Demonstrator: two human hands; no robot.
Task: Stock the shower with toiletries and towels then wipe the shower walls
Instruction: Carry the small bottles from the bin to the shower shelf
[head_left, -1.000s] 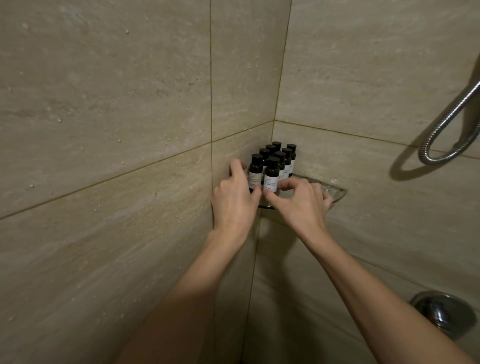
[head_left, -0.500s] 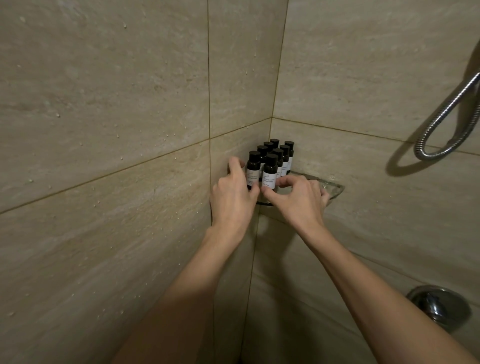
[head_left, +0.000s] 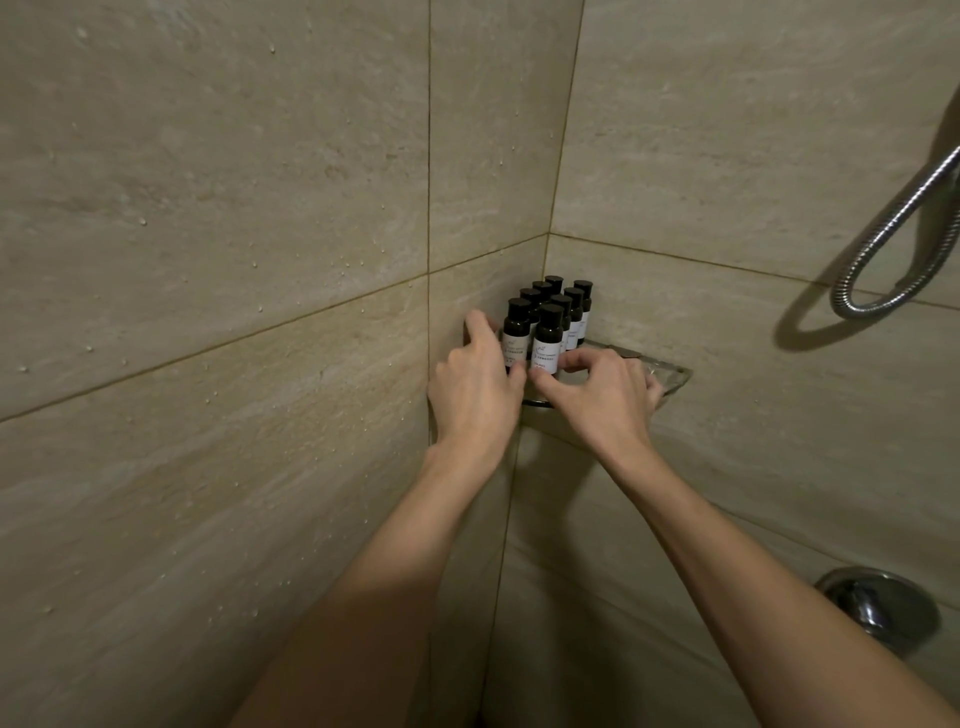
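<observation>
Bottles (head_left: 548, 332) upright on corner shelf (head_left: 670, 375), both hands' fingertips at front 2.

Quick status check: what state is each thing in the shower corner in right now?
bottles: upright, capped, clustered in the corner
glass shelf: mounted, right part bare
left hand: fingers touching front-left bottle
right hand: fingertips at front-right bottle's base
shower hose: hanging looped
walls: beaded with droplets

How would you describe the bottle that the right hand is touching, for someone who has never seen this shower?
In the tiled corner a glass shelf holds small dark bottles. The front right bottle is nearest the right hand, whose fingertips meet its white label.
</observation>
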